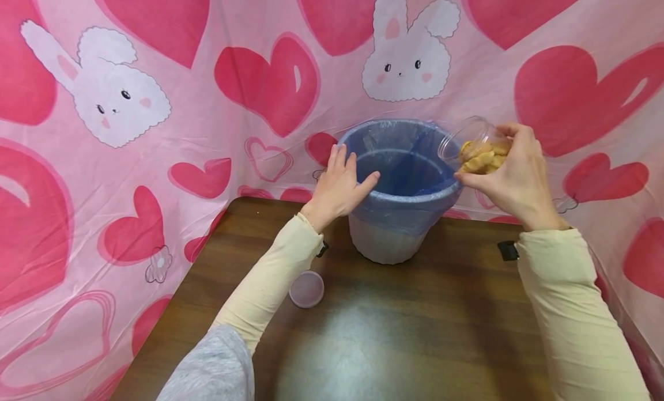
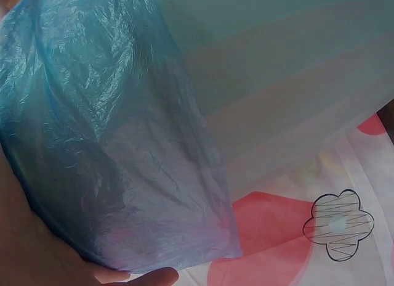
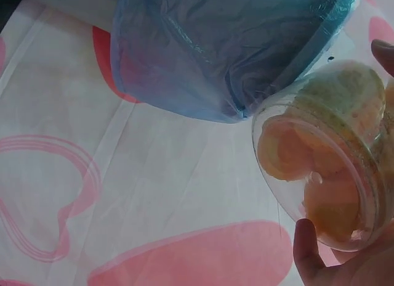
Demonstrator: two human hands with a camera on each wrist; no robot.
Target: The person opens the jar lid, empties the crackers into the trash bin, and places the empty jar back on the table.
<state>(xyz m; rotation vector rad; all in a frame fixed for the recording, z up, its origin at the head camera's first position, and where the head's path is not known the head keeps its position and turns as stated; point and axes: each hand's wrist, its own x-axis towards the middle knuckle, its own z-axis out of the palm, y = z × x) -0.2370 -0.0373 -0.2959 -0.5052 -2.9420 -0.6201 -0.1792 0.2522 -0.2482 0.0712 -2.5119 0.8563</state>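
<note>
Clear jar [image 1: 473,131]: tilted beside the bin's right rim, mouth facing the opening; contact with the rim cannot be told
Yellow pieces [image 1: 483,160]: inside the jar; steeper tilt short of the rim could spill some outside
Right hand [image 1: 525,183]: thumb and fingers pinching the jar; a loosened grip might drop it
Left hand [image 1: 338,186]: fingers spread at the left rim; uneven pressure could tip the bin [image 1: 386,239]
Blue liner [image 1: 410,215]: folded over the rim; a snag may drag it inward
</note>
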